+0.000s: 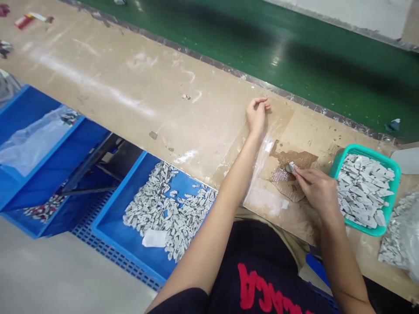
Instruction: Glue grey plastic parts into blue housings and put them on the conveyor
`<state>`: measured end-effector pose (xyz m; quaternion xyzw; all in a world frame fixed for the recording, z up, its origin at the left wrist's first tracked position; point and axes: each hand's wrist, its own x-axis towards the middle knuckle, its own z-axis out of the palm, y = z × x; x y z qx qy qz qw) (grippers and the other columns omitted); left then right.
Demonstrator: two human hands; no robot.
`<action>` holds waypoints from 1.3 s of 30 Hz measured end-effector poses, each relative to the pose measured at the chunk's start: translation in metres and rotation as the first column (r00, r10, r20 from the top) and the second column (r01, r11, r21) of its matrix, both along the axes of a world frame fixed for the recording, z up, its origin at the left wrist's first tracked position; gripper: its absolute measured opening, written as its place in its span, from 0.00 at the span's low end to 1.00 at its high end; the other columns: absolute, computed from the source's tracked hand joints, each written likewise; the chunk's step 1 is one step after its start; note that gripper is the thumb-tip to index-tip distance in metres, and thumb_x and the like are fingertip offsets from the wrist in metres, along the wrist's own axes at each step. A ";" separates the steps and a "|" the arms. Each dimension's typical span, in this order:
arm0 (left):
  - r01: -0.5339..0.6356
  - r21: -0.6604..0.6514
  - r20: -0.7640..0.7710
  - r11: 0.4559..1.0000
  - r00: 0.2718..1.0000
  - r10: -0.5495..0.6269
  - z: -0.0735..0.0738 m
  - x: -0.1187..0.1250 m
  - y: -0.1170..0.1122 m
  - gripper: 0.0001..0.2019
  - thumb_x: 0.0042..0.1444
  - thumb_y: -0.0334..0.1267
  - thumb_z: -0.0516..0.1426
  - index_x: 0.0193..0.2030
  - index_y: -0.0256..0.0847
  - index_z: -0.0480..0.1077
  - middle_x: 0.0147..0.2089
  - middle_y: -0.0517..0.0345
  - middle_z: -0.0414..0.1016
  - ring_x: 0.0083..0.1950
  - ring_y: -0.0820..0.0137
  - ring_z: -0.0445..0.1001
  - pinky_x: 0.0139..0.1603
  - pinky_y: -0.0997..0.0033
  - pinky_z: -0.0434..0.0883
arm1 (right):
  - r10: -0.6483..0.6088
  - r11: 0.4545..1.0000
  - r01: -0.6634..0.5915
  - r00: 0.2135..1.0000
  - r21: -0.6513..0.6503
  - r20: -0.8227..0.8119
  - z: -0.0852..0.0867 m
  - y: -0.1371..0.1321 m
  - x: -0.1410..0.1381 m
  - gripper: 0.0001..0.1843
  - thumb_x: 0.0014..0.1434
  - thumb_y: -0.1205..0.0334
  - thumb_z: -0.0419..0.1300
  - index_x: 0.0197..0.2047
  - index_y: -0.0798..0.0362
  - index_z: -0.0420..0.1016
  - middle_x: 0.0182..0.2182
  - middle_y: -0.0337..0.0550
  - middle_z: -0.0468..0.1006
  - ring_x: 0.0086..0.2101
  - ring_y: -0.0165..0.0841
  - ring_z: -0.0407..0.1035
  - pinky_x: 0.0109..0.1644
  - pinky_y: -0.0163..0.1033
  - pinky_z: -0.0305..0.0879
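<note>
Worn beige tabletop (108, 96), clear plastic sheet (278, 126) lying on it. Teal basket (360, 151) of gray pieces (363, 192) at right, plastic bag (397, 235) just beside.

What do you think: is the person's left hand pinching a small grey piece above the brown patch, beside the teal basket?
No: the head view shows the right hand, not the left, pinching the small grey piece above the brown patch, beside the teal basket. The left hand is apart from it.
</note>
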<state>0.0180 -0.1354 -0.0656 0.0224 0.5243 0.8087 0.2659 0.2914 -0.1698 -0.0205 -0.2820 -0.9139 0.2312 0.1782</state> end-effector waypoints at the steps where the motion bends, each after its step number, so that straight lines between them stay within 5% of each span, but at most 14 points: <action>1: 0.004 0.001 0.005 1.000 1.000 -0.004 0.000 0.000 0.000 0.10 0.62 0.23 0.50 0.35 0.36 0.69 0.35 0.58 0.73 0.37 0.77 0.76 0.52 0.70 0.72 | 0.017 0.999 -0.017 1.000 0.031 0.004 0.000 0.000 0.000 0.15 0.68 0.53 0.57 0.43 0.47 0.85 0.35 0.44 0.86 0.36 0.37 0.79 0.43 0.42 0.74; 10: 0.012 -0.044 -0.015 0.999 1.000 -0.013 0.005 0.001 -0.002 0.11 0.63 0.25 0.51 0.33 0.40 0.70 0.36 0.59 0.77 0.40 0.76 0.78 0.50 0.76 0.74 | 0.110 0.974 -0.105 0.994 0.202 -0.011 0.003 0.000 -0.002 0.11 0.67 0.61 0.60 0.42 0.54 0.84 0.31 0.43 0.83 0.30 0.32 0.77 0.35 0.37 0.72; 32: 0.026 -0.084 -0.041 0.996 0.999 -0.029 0.001 0.000 0.000 0.11 0.63 0.24 0.50 0.36 0.39 0.73 0.37 0.58 0.77 0.43 0.74 0.79 0.53 0.72 0.74 | 0.143 0.962 -0.141 0.990 0.234 0.011 -0.002 0.001 0.000 0.13 0.68 0.62 0.58 0.49 0.52 0.83 0.32 0.43 0.80 0.33 0.33 0.74 0.39 0.39 0.72; 39: 0.026 -0.080 -0.041 0.996 0.999 -0.029 0.000 0.000 0.000 0.10 0.62 0.25 0.51 0.35 0.40 0.72 0.37 0.58 0.77 0.44 0.73 0.79 0.53 0.72 0.74 | 0.147 0.958 -0.111 0.982 0.264 -0.119 0.001 0.001 0.001 0.15 0.65 0.67 0.62 0.54 0.49 0.81 0.34 0.42 0.81 0.33 0.33 0.75 0.40 0.39 0.72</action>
